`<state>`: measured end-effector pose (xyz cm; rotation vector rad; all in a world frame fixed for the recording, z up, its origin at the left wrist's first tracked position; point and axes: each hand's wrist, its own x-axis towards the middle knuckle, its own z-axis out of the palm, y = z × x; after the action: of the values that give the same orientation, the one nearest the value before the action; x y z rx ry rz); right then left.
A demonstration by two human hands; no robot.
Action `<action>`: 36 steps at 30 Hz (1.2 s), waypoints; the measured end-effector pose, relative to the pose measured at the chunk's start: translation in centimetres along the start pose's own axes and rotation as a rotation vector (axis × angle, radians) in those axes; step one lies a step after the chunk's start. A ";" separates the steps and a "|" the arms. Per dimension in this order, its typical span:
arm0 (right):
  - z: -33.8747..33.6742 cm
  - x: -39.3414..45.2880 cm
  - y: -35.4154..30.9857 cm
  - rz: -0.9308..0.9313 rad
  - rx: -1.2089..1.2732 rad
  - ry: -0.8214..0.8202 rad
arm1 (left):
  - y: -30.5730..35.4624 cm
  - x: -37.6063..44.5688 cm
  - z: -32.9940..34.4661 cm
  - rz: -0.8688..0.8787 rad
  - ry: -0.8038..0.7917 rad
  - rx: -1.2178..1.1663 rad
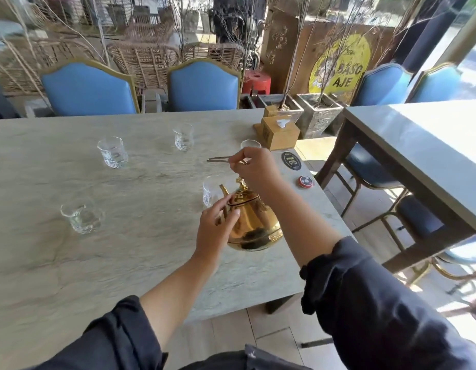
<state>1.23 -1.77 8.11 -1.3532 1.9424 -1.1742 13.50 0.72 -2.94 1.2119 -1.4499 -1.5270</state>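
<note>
The gold teapot (254, 222) is near the tabletop's (124, 263) right edge, tilted, its spout toward the left edge. The right grip (254, 168) pinches the thin metal handle (218, 158) above the lid. The left grip (218, 225) touches the teapot by the spout, fingers bent; whether they clasp it cannot be told. A glass (210, 193) stands just behind the teapot
</note>
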 end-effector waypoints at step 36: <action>0.4 1.5 -1.9 -0.020 -0.185 -0.111 | 1.6 -0.7 -0.1 0.009 -0.057 -0.146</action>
<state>1.88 -3.52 9.64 -1.5006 2.0010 -0.9258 13.61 1.11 -1.29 1.0823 -1.3528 -1.6426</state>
